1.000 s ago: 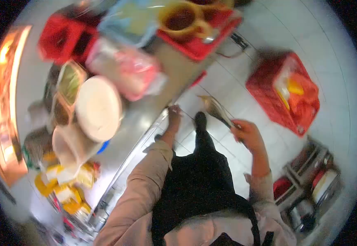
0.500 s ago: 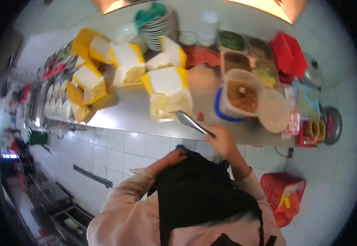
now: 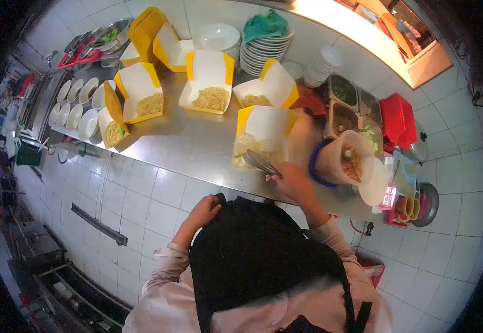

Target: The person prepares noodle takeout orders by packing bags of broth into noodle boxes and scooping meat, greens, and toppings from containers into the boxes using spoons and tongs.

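Metal tongs (image 3: pixel 260 162) are in my right hand (image 3: pixel 294 183), their tips at the near edge of an open yellow-and-white takeaway box (image 3: pixel 266 123). That box holds pale food and a small clear bag (image 3: pixel 245 143); what the tips touch is too blurred to tell. At the table's front, my left hand (image 3: pixel 204 212) closes on the edge of my black apron (image 3: pixel 252 250). Farther back stand open boxes with noodles (image 3: pixel 211 99), and another noodle box (image 3: pixel 253 100) is just behind the nearest one. Right of my right hand is a clear tub of brown food (image 3: pixel 352 164).
Metal trays of toppings (image 3: pixel 343 90) and a red basket (image 3: pixel 398 119) stand at the right. Stacked plates (image 3: pixel 263 50) line the wall, and several white bowls (image 3: pixel 88 124) fill the left end. The steel table's front edge (image 3: pixel 169 173) runs before me.
My view has turned, so the table's contents appear farther right. My left hand has moved left, holding the apron edge outward. The tongs stay in my right hand over the nearest box.
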The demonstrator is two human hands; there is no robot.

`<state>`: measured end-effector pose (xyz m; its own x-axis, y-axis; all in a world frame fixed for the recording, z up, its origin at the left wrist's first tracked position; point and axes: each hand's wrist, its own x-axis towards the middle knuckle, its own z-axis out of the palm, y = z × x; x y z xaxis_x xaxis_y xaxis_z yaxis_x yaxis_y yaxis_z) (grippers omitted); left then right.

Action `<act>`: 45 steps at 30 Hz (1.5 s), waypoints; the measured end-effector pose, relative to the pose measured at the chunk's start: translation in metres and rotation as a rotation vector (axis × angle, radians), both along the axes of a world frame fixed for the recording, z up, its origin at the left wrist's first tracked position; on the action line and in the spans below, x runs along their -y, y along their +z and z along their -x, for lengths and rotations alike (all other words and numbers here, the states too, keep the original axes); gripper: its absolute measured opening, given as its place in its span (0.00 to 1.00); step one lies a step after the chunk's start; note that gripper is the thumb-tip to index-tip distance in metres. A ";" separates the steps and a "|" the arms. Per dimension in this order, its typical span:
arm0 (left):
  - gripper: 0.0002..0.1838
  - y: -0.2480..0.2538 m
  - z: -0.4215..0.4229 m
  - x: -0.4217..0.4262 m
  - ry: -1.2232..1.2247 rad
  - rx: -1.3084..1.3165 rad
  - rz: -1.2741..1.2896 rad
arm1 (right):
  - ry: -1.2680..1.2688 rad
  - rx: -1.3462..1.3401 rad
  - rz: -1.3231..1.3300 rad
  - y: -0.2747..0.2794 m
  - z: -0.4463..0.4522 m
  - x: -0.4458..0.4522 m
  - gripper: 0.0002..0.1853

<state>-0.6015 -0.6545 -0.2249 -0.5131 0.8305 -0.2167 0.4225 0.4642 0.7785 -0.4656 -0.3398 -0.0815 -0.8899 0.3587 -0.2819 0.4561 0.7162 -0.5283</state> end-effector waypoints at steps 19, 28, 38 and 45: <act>0.27 0.123 -0.082 -0.261 -0.184 -0.607 -0.133 | -1.004 -0.293 -0.265 0.065 -0.325 -0.274 0.26; 0.17 0.104 -0.095 -0.285 -0.151 -0.653 0.137 | -1.038 -0.153 -0.363 0.017 -0.381 -0.327 0.25; 0.12 0.100 -0.085 -0.279 0.240 -0.337 -0.159 | -0.747 -0.284 -0.082 0.021 -0.324 -0.321 0.26; 0.19 0.123 -0.099 -0.285 0.115 -0.673 0.046 | -0.652 0.031 -0.409 0.015 -0.233 -0.332 0.26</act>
